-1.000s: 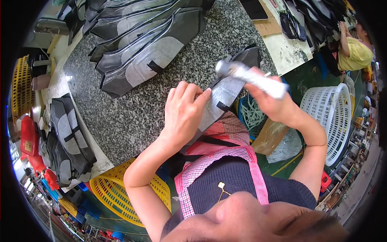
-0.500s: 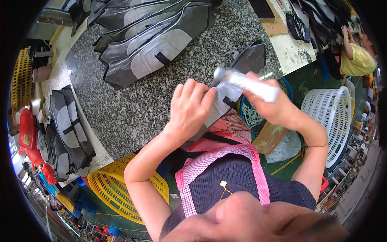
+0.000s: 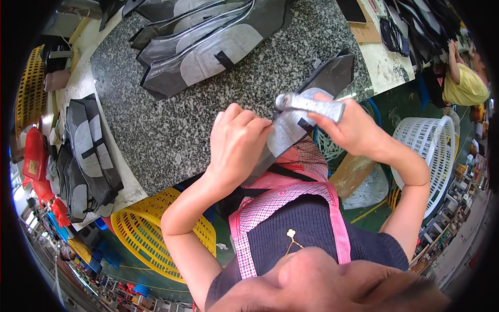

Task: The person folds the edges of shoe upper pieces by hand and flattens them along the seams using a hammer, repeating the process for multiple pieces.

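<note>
A dark grey panel piece with a light grey lining patch and a short black strap lies slantwise at the near edge of the speckled stone worktop. My left hand is closed at the panel's left edge, thumb and fingers pinching it; the fingertips are partly hidden. In my right hand is a hammer with a rounded metal head and a silvery-white handle. Its head hangs over the panel's upper edge, just right of my left fingertips. I cannot tell whether it touches the panel.
Similar panels lie in an overlapping row at the worktop's far side. More panels are stacked on the left. A yellow basket stands below left, a white basket to the right. Another person in yellow works at far right.
The hammer, smeared by motion before, now shows sharply, its head slightly lower over the panel. My left hand still pinches the edge. The whole view has shifted slightly.
</note>
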Demonstrator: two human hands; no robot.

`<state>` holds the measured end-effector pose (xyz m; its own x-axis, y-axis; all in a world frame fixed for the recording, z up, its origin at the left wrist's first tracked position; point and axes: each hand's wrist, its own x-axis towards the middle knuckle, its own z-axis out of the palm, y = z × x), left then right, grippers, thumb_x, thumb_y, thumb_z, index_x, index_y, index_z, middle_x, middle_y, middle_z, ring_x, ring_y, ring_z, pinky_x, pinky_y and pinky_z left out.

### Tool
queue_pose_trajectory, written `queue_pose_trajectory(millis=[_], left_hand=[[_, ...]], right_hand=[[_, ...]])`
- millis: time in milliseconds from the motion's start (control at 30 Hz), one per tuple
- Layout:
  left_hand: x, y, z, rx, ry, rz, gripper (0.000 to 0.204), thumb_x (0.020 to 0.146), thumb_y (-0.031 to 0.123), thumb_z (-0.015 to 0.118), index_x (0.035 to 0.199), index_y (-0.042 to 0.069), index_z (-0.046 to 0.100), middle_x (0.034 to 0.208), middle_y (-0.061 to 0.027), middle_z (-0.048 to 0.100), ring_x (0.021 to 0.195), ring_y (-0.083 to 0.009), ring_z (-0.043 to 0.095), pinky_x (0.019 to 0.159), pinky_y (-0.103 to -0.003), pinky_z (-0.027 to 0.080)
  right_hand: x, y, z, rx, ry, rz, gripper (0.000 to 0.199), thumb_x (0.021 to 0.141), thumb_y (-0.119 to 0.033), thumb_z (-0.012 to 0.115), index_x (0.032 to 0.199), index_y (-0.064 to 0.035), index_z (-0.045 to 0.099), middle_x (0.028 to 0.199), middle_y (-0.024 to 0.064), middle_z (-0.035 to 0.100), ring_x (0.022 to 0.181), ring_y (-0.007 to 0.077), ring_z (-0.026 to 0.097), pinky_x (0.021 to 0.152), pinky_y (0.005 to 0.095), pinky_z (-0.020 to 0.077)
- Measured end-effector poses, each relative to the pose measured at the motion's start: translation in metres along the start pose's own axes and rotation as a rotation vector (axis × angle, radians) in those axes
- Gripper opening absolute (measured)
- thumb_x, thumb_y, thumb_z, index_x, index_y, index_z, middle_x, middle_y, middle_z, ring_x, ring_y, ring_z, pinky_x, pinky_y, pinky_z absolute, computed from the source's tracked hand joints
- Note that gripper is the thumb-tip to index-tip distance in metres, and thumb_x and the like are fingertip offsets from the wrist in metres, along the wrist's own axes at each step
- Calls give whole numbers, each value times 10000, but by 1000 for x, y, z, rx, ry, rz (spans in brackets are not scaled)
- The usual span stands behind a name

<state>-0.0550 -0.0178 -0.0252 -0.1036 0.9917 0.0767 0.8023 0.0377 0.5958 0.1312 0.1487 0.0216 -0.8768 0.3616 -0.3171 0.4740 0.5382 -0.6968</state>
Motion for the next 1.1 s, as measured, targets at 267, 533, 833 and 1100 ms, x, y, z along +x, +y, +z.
queue_pose_trajectory(millis=[267, 533, 833, 1100], left_hand=[[-10, 0, 2, 176, 110, 192, 220, 756, 92, 654, 964, 28, 690, 874, -63, 607, 878, -236, 552, 726, -358, 450], [-24, -1, 8, 120, 145, 165, 252, 726, 69, 663, 967, 2, 686, 875, -72, 600, 860, -236, 553, 701, -345, 468], [12, -5, 15, 61, 161, 234, 230, 737, 27, 675, 965, -2, 690, 870, -88, 620, 813, -251, 588, 674, -343, 515], [6, -6, 4, 16, 61, 200, 234, 741, 25, 671, 972, -12, 685, 875, -98, 593, 816, -264, 575, 674, -355, 515]], right_hand=[[-7, -6, 13, -51, -100, -46, 202, 847, -36, 563, 1017, 2, 459, 708, 250, 610, 717, 471, 622, 602, 534, 483], [-14, -12, 15, 13, -11, -189, 219, 877, -89, 621, 1032, -29, 478, 706, 209, 597, 693, 427, 642, 583, 476, 495], [-20, -3, 10, -7, 22, 31, 193, 895, -51, 580, 1068, -8, 507, 724, 261, 604, 742, 474, 621, 612, 509, 481], [-13, -2, 4, 82, 203, -55, 155, 922, -128, 586, 1002, -24, 503, 704, 248, 589, 700, 468, 608, 572, 511, 463]])
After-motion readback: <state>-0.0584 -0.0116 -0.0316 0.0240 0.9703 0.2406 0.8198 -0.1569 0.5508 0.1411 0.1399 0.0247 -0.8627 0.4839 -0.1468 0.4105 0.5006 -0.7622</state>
